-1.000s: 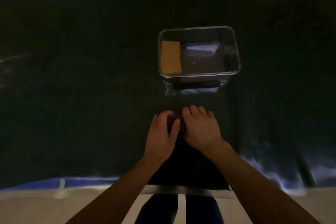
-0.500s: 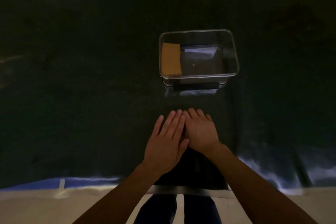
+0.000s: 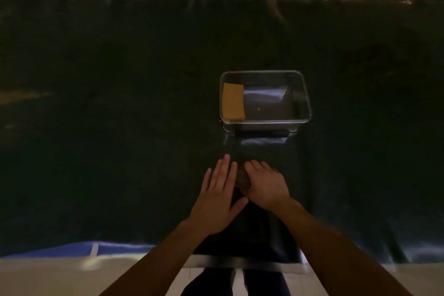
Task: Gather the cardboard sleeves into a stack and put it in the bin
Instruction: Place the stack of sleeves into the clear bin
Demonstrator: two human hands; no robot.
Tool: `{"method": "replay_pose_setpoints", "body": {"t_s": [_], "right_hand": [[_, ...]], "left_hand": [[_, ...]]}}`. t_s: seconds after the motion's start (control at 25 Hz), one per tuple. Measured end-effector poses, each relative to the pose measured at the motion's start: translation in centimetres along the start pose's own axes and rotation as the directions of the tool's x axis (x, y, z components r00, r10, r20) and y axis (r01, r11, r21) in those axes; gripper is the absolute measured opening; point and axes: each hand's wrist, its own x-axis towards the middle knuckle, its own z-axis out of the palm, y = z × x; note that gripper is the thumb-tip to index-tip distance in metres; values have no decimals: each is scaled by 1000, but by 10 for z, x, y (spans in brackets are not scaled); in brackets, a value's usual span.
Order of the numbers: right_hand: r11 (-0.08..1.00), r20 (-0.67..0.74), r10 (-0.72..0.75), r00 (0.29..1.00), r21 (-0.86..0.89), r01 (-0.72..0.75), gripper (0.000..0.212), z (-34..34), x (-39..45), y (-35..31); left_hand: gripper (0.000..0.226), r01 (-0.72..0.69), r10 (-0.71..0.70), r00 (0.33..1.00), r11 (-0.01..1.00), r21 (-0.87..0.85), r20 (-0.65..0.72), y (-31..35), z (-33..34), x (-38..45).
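Dim room, 1 dark cloth [image 3: 120,127] over the table. 1 clear bin [image 3: 305,94] sits in the middle w/ 1 cardboard sleeve [image 3: 233,101] lying flat at its left end. 2 hands just in front of the bin, side by side. Left hand [image 3: 219,196] flat, fingers stretched out, gripping nothing. Right hand [image 3: 266,185] is curled over a small brown stack [image 3: 242,179] between the 2 hands; too dark to count the sleeves in it, or tell if the fingers really clamp it. Stack is on the cloth, outside the bin.
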Motion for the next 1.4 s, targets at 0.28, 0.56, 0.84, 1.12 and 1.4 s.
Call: {"method": "replay_pose_setpoints", "body": {"t_s": [0.28, 0.56, 0.84, 1.12, 1.4], "right_hand": [[170, 261, 256, 931, 936, -309, 58, -71, 1, -1], [-36, 228, 108, 968, 973, -226, 69, -159, 27, 34], [-97, 229, 174, 958, 972, -214, 70, -206, 66, 74], [27, 238, 88, 967, 970, -241, 67, -226, 108, 112], [229, 261, 250, 932, 920, -319, 70, -204, 148, 129]], "left_hand": [[61, 286, -260, 947, 416, -863, 189, 36, -58, 19], [48, 62, -158, 987, 473, -879, -15, 91, -118, 105], [36, 6, -333, 932, 406, -914, -142, 147, -139, 180], [38, 213, -353, 931, 329, -920, 89, 150, -168, 219], [32, 373, -390, 887, 296, -879, 245, 116, -154, 256]]}}
